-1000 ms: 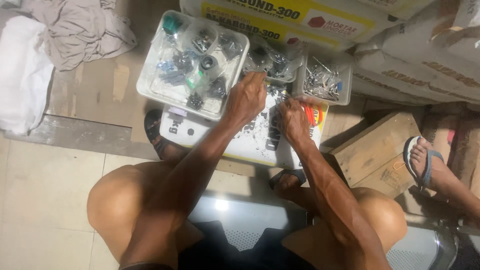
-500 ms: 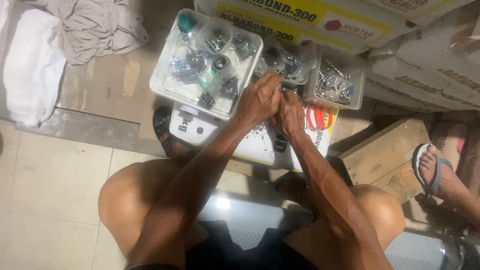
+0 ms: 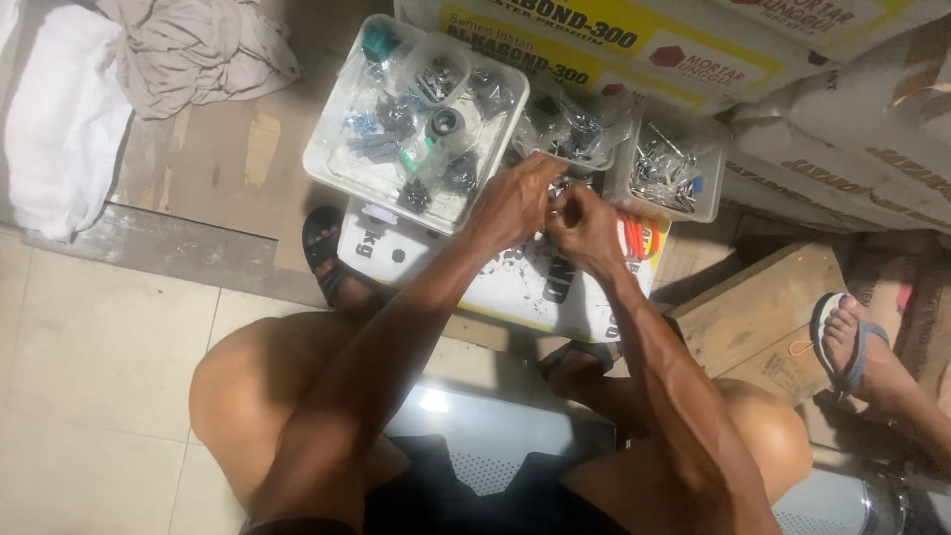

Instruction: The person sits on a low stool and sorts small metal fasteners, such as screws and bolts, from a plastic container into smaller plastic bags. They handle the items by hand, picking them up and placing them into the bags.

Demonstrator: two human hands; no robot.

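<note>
We look straight down on a seated person, knees spread, both forearms reaching forward over a white sack [image 3: 515, 287] that lies flat on the floor. Behind it, larger sacks [image 3: 693, 50] with yellow panels are stacked against the far side. To the left, crumpled cloths [image 3: 198, 45] and a white bundle [image 3: 59, 119] lie on a worn board [image 3: 198, 159]. To the right sits a wooden block [image 3: 763, 307], and beyond it another person's foot in a sandal [image 3: 852, 347].

On the white sack's far edge rests a white square tray [image 3: 332, 168] filled with small bags of dark screws and fittings, a green piece and a black ring among them. Just beside it to the right are a clear bag of fittings [image 3: 575, 124] and a smaller white tub [image 3: 708, 193] holding silvery screws. Red-handled pliers [image 3: 639, 238] lie on the sack, close to the right wrist. The person's own sandalled foot [image 3: 332, 253] shows at the tray's near corner.

The left hand [image 3: 515, 203] and right hand [image 3: 586, 226] meet in front of the tray, touching each other. Both are curled, fingertips pinched together on a small piece [image 3: 561, 201] between them, too small and too hidden by the fingers to name. The hands cover part of the loose dark bits scattered on the sack.
</note>
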